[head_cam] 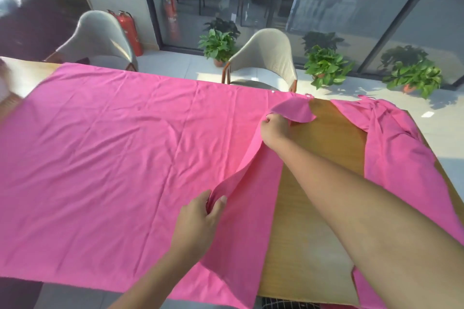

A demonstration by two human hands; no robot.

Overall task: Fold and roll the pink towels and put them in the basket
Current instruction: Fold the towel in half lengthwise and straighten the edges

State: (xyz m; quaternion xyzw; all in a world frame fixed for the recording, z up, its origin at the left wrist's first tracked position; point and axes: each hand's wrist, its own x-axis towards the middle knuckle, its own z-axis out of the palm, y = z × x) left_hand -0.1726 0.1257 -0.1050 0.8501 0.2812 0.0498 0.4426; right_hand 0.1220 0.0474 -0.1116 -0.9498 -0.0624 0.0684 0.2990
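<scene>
Two hands work one edge: the right hand (275,130) pinches the far corner of the large thin pink towel (113,153), and the left hand (200,218) grips the same raised edge nearer the body. Judging by this, a fold is starting; lifting both points level and carrying them across together should keep it square. The towel lies spread over the wooden table (319,183), beside a second crumpled pink towel (401,148). No basket shows; the table's near edge is cut off.

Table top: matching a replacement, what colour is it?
Light brown wood grain table, head view.
</scene>
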